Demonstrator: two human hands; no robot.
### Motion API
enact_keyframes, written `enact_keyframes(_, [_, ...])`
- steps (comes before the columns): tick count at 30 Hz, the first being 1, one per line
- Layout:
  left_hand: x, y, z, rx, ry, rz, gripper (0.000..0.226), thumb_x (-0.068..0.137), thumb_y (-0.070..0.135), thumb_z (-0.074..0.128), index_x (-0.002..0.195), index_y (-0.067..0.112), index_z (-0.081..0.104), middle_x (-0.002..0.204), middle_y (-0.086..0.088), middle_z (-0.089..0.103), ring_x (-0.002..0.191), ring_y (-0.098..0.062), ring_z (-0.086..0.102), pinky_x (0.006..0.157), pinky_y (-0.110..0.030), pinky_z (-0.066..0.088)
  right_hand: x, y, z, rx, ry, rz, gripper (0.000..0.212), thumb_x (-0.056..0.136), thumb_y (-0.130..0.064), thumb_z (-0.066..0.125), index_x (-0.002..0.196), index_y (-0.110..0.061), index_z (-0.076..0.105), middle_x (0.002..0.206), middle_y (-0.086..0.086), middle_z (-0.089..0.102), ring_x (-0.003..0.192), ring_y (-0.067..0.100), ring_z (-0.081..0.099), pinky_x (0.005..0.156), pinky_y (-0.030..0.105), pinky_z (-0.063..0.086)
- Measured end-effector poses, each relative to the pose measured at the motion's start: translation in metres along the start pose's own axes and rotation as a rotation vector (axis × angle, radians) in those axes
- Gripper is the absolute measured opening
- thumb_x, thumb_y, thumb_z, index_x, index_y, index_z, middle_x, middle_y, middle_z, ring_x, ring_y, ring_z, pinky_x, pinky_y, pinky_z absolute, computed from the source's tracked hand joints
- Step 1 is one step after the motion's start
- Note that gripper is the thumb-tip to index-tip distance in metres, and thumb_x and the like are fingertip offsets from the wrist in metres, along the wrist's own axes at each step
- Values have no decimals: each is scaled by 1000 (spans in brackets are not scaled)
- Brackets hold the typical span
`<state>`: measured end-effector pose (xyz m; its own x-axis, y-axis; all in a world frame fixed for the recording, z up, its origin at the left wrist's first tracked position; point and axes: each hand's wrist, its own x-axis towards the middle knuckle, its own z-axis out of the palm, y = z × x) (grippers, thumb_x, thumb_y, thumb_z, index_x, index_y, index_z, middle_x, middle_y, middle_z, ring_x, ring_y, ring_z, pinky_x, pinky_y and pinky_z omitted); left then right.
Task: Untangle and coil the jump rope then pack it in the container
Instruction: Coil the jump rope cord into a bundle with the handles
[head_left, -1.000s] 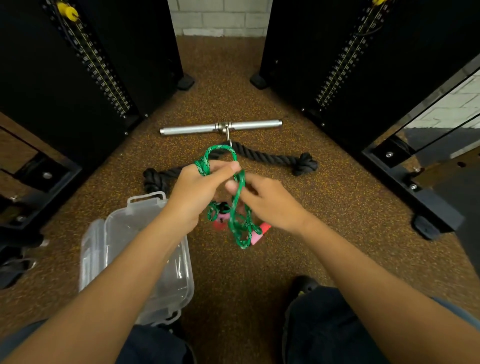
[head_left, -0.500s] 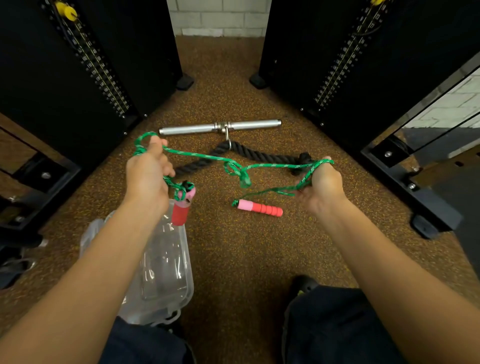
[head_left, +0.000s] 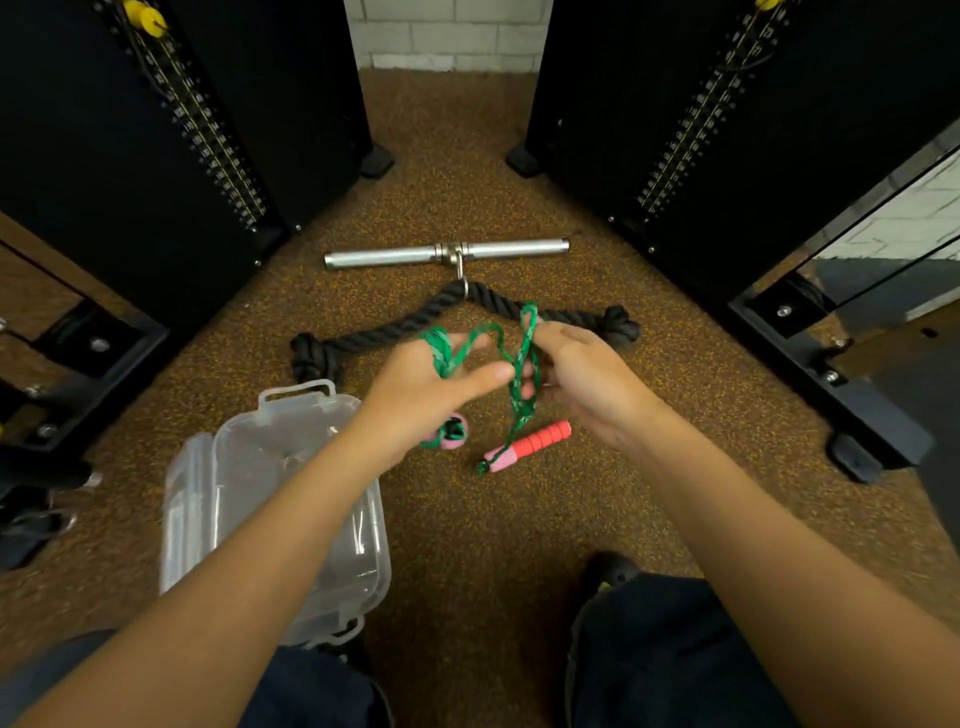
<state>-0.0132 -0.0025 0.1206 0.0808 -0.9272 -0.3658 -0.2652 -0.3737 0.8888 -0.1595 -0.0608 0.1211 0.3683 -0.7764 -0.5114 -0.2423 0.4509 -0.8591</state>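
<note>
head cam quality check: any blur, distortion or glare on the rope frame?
Head view: strong wide-angle bowing, the black machine columns lean outward. Slight motion blur on the green jump rope and both hands, left hand, right hand. Dim, even light with soft shadows on the floor. Faint glare streaks on the clear container; bright highlight on the metal bar.
</note>
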Motion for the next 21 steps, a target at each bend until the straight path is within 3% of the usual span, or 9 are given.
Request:
enact_keyframes(3, [-1,-8,7,177,-77,30,52,63,55,71,86,9,67,67,-2,59,63,-13,54,68,-29,41,-3,-2,4,62,-156,7,24,97,-23,39,87,-13,58,68,0,54,64,13,52,64,25,45])
enact_keyframes(7, [-1,-4,3,245,-52,30,36,73,51,68,80,16,70,75,-11,70,71,-22,63,68,-31,43,-7,-5,1,106,-172,-5,25,98,-25,40,90,-13,61,77,0,58,69,10,54,71,27,48])
enact_keyframes(9, [1,-2,-5,282,-4,32,39,76,55,62,76,17,72,81,-21,69,76,-30,64,69,-35,43,-4,-6,-6,137,-63,-12,25,97,-24,41,90,-14,63,89,0,62,83,12,57,83,33,47])
enact_keyframes(10, [1,-1,-9,286,14,38,37,79,53,60,71,19,72,71,-22,65,65,-27,61,64,-35,41,-1,-6,-10,189,18,-2,25,97,-23,41,91,-14,62,95,1,63,90,14,58,86,34,48])
enact_keyframes(12, [0,3,-16,248,15,50,34,84,48,57,67,22,70,53,-13,44,45,-16,41,56,-31,30,3,-5,-19,378,173,36,24,98,-21,39,88,-13,59,99,5,64,96,20,61,83,34,50])
enact_keyframes(15, [-1,4,-21,123,4,42,33,86,45,56,67,22,70,48,-3,30,42,-12,28,62,-29,27,5,-6,-25,525,348,81,20,99,-18,36,93,-11,54,100,9,64,90,21,63,71,30,51])
enact_keyframes(18, [0,5,-22,16,18,-17,33,85,45,57,65,22,70,44,6,26,44,-12,25,68,-31,31,9,-1,-26,429,459,128,28,99,-19,35,121,-6,48,112,15,61,99,25,62,79,37,54])
enact_keyframes(20, [-1,7,-23,-43,-1,-37,32,86,44,55,69,21,69,44,6,24,47,-14,25,69,-29,34,7,0,-23,203,452,149,29,96,-13,37,124,-6,43,121,20,55,107,30,58,89,45,52])
enact_keyframes(21, [-1,8,-23,-62,-10,-44,32,87,44,54,72,21,69,45,5,24,48,-14,25,67,-28,36,4,0,-19,37,398,113,29,92,-8,40,122,-9,43,118,16,56,102,27,57,84,41,52])
